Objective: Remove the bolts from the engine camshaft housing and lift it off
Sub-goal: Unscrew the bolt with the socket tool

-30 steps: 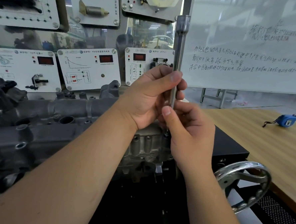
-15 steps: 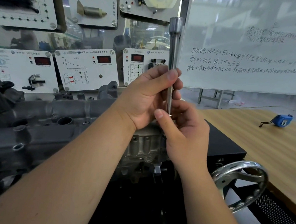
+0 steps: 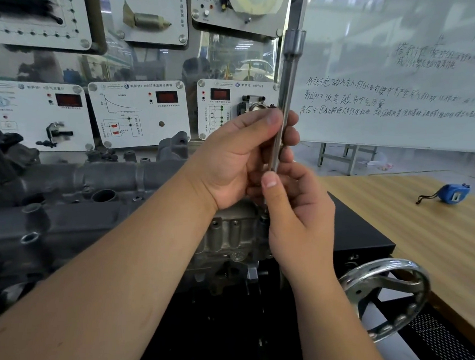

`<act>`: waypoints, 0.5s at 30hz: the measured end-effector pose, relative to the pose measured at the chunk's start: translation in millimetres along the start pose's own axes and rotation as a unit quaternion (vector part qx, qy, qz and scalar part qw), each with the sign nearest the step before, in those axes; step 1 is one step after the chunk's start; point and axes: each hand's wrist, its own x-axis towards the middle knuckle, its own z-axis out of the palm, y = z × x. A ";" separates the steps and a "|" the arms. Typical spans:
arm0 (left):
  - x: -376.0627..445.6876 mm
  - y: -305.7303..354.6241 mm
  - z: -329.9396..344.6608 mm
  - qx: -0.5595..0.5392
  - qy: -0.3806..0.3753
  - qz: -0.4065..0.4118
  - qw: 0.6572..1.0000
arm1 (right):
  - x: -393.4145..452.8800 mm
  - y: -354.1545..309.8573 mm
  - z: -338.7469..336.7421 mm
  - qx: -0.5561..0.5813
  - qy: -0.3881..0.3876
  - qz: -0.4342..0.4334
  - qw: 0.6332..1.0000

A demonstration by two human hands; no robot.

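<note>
Dark grey metal of the camshaft housing (image 3: 63,197) is seen at the left, on the engine. At the centre, an upright steel rod (image 3: 285,105) is pinched by the left hand (image 3: 237,163) and, lower, by the right hand (image 3: 298,211). A blue tape measure (image 3: 452,193) is lying on the table (image 3: 422,235).

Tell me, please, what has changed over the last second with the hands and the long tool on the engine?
Very little. Both hands keep their grip on the upright extension bar, the left hand above the right hand. The left thumb now lies higher along the shaft, as if rolling it. The bar's lower end stays down at the camshaft housing. The blue tape measure has not moved.
</note>
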 end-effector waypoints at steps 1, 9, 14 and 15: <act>0.4 -0.1 -0.5 0.002 0.005 0.007 1.000 | -0.3 -0.3 0.2 -0.018 0.004 -0.002 1.000; 1.6 -1.7 -3.8 0.046 0.037 0.041 0.997 | 0.4 -2.2 -2.2 -0.060 -0.021 -0.060 0.996; -0.7 0.6 0.6 0.020 0.007 -0.015 1.000 | 1.8 0.8 -2.3 0.040 -0.025 -0.019 0.999; -0.3 0.5 0.0 0.008 0.007 -0.019 1.000 | 1.9 1.6 -2.2 0.058 -0.026 -0.005 0.998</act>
